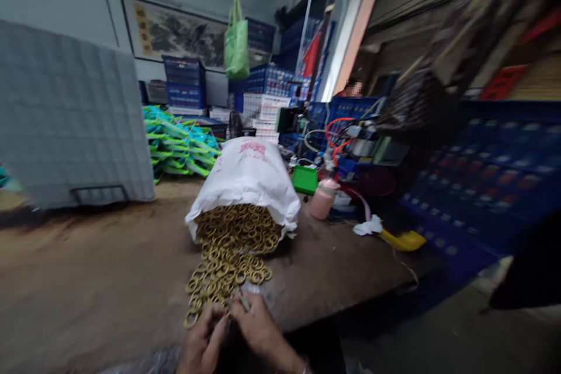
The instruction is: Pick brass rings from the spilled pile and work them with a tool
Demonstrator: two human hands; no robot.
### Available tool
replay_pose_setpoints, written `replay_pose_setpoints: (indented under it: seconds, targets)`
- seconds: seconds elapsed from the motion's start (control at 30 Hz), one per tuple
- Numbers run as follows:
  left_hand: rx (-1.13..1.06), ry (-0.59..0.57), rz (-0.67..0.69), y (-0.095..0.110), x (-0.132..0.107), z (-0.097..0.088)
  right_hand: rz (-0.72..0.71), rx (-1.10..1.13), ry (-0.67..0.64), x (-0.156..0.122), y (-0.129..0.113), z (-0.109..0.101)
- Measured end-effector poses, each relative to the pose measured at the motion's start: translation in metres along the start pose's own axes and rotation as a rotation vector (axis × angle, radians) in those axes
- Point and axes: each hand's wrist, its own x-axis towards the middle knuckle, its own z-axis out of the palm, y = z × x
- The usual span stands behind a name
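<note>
Brass-coloured rings (219,272) spill from the mouth of a white woven sack (254,178) that lies on its side on the brown table. My left hand (204,336) is closed at the near edge of the ring pile, its fingertips pinched together. What sits between those fingers is hidden. Close beside it, my right hand (258,324) is curled shut around a thin grey tool (244,302), whose exact kind is blurred. The fingertips of both hands almost meet, right by the nearest rings.
On the left stands a grey panel (74,117), with green and teal packages (179,143) behind it. Right of the sack are a green tray (304,180), a pink bottle (324,198) and a yellow object (403,239). Blue crates (491,181) line the right side. A person (352,89) is at the back.
</note>
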Motion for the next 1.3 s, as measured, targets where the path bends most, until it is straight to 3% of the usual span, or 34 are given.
replay_pose_setpoints:
  seconds: [0.03, 0.13, 0.27, 0.53, 0.87, 0.97, 1.17, 1.3]
  targets:
    - [-0.03, -0.056, 0.001, 0.001, -0.002, 0.001, -0.032, 0.015, -0.01, -0.001, -0.003, -0.002]
    - [-0.112, -0.044, -0.028, 0.002, -0.006, 0.003, -0.037, 0.038, -0.069, -0.003, -0.003, -0.005]
    - [-0.296, -0.071, -0.169, -0.001, -0.011, 0.002, -0.026, 0.061, -0.14, -0.004, 0.003, -0.002]
    - [-0.504, -0.081, -0.351, 0.003, -0.012, 0.0, -0.01, 0.067, -0.129, -0.003, 0.0, 0.002]
    - [-0.366, -0.157, -0.314, 0.002, -0.014, -0.01, -0.17, -0.241, -0.07, -0.004, 0.004, 0.003]
    - [-0.412, -0.165, -0.32, 0.002, -0.016, -0.01, -0.195, -0.28, -0.094, -0.005, 0.001, 0.003]
    - [-0.595, -0.111, -0.42, -0.003, -0.019, -0.008, -0.239, -0.338, -0.032, -0.007, -0.001, -0.001]
    - [-0.566, -0.057, -0.385, -0.005, -0.019, -0.006, -0.306, -0.505, -0.126, -0.016, -0.004, -0.002]
